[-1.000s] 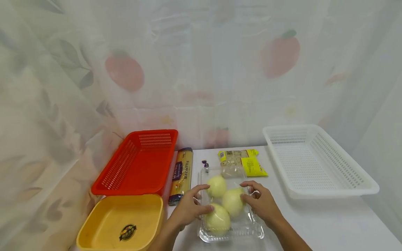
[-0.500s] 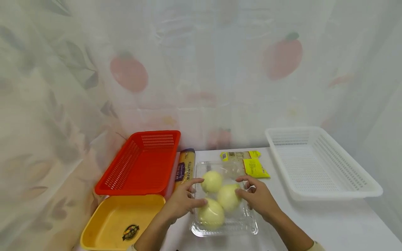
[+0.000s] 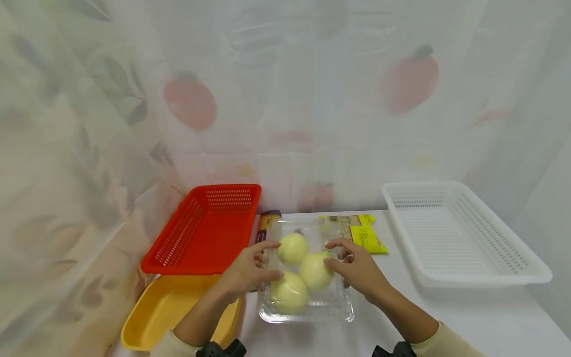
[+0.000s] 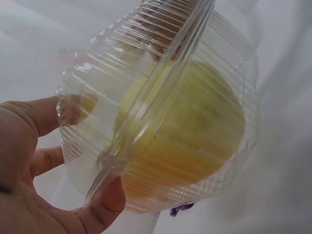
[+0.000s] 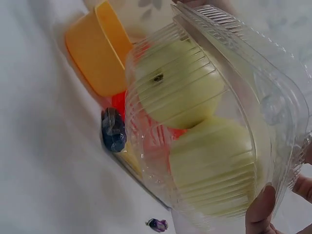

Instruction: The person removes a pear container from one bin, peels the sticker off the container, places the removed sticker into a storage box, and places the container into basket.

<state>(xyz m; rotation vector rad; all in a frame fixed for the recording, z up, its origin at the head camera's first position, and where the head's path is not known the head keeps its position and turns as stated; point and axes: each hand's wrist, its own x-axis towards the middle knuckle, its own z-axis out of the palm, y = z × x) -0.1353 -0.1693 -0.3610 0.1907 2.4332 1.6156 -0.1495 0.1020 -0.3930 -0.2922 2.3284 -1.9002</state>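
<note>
Both hands hold a clear plastic clamshell container (image 3: 308,310) above the table, one at each side. Inside sit three pale yellow-green round fruits; one fruit (image 5: 209,165) shows up close in the right wrist view. My left hand (image 3: 247,270) grips the left edge, its thumb on the lid, also seen in the left wrist view. My right hand (image 3: 359,270) grips the opposite edge with thumb and fingers. The container overlaps a pack of spaghetti (image 3: 269,218) and part of a yellow-ended clear bag (image 3: 368,238) in the head view.
A red basket (image 3: 200,270) stands at the back left, with a yellow basin (image 3: 147,307) in front of it. On the right is a white basket (image 3: 482,282). A small purple-wrapped item (image 5: 157,224) lies on the white table (image 3: 446,317). Curtains hang behind.
Both hands have carried the container of fruits leftward and away from me, nearer the red basket. It now covers more of the spaghetti pack in the head view.
</note>
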